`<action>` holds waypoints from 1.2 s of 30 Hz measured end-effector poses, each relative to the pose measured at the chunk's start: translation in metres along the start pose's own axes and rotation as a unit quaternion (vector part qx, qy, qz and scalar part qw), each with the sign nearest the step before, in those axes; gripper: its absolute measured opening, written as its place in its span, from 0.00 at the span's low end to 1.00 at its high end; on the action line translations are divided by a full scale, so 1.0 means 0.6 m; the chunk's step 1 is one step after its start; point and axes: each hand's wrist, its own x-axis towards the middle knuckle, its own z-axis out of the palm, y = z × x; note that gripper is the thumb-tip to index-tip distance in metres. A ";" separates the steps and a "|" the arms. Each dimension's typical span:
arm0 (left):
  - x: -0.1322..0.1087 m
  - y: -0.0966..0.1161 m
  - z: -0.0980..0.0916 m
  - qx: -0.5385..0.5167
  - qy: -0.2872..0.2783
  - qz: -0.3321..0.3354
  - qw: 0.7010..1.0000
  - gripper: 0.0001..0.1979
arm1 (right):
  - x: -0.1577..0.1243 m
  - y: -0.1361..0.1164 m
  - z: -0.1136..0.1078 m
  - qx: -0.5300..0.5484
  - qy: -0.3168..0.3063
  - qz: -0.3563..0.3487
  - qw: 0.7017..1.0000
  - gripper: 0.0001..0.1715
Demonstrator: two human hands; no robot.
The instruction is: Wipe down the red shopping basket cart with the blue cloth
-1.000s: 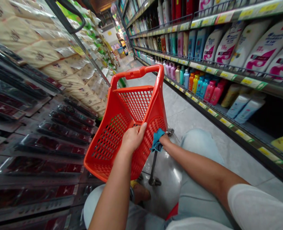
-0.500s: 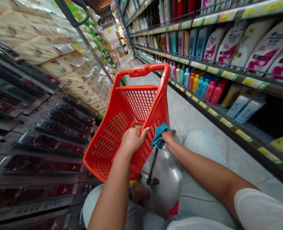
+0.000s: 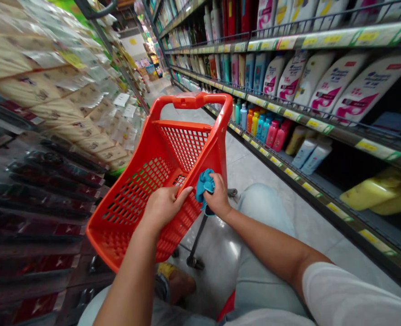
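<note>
A red plastic shopping basket (image 3: 132, 199) on a wheeled frame stands tilted in front of me, its inside showing bare mesh walls. My left hand (image 3: 162, 206) is closed over the basket's near rim, with the thumb along the edge. Just right of it, my right hand (image 3: 218, 197) grips a crumpled blue cloth (image 3: 205, 184) against or close beside the basket's outer side wall. Part of the cloth is hidden by my fingers. Below the basket, a dark leg with a caster (image 3: 195, 261) rests on the floor.
Shelves of shampoo bottles (image 3: 343, 88) run along the right, with yellow bottles (image 3: 370, 190) low down. Stacked tissue packs (image 3: 57, 108) and dark packaged goods (image 3: 33, 217) line the left. A tiled floor (image 3: 243, 167) runs between, beside my bent knee. A metal pole rises behind the basket.
My right hand has turned and moved up along the basket's side, bunching the cloth more tightly. The left hand keeps its grip on the rim. The whole view has shifted, with the basket now further left.
</note>
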 end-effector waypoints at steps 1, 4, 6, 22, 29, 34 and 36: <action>0.002 0.001 -0.001 0.000 0.002 -0.003 1.000 0.29 | 0.009 0.003 -0.002 -0.004 0.015 0.017 1.000 0.24; 0.004 0.007 -0.003 0.007 0.001 -0.014 1.000 0.28 | 0.023 0.003 -0.006 -0.022 0.068 0.054 0.996 0.24; 0.004 0.011 -0.005 0.011 -0.003 -0.021 1.000 0.28 | 0.016 -0.007 -0.006 -0.022 0.048 0.021 0.998 0.25; -0.008 0.025 -0.004 0.045 0.003 -0.026 0.999 0.27 | 0.023 -0.030 -0.013 -0.009 -0.063 -0.060 0.996 0.26; -0.014 0.024 -0.007 0.029 0.010 -0.008 0.999 0.29 | 0.042 -0.028 -0.015 -0.004 0.021 0.028 0.999 0.23; -0.010 0.010 -0.005 0.045 0.008 0.024 0.999 0.29 | 0.040 -0.040 -0.020 0.005 -0.014 -0.022 1.000 0.23; -0.008 0.005 -0.004 0.053 0.006 0.035 0.998 0.29 | 0.052 -0.036 -0.024 -0.005 0.054 0.031 0.998 0.21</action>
